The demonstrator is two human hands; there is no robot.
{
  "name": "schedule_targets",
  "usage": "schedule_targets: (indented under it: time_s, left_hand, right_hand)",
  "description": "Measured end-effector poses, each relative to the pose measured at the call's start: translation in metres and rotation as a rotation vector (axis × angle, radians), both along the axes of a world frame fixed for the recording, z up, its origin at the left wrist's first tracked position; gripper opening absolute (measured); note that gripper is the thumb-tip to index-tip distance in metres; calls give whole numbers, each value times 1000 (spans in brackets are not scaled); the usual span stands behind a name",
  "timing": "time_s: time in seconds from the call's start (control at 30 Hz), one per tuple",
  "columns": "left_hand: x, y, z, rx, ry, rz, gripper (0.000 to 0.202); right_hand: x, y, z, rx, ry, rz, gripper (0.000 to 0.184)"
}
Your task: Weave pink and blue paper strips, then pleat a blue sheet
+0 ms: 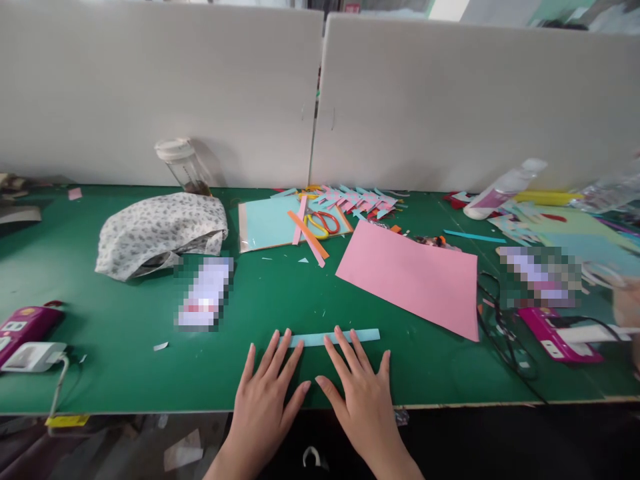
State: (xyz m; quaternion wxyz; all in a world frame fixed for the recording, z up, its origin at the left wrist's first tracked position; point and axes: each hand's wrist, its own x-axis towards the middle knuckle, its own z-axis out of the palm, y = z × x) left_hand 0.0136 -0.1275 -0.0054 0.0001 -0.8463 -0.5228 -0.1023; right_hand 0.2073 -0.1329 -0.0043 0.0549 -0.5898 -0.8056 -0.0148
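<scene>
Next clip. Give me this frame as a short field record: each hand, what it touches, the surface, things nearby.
left hand: flat, fingers spread, fingertips at the left end of the blue paper strip
right hand: flat, fingertips on the strip
surface: green table
right of the strip: pink sheet
far side: scissors on pale blue paper, patterned cloth bag, jar

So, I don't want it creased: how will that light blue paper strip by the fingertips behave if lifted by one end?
The light blue paper strip looks thin and long, so it would probably droop when held by one end. It lies flat on the smooth-looking green table, so it likely slides easily and resists pinching up.
</scene>
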Motion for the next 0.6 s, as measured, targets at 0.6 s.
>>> schedule_targets:
  time_s: [0.6]
  left_hand:
    - [-7, 25, 14, 106, -34, -13, 27]
  right_hand:
    - [11, 24, 17, 116, 82, 136, 37]
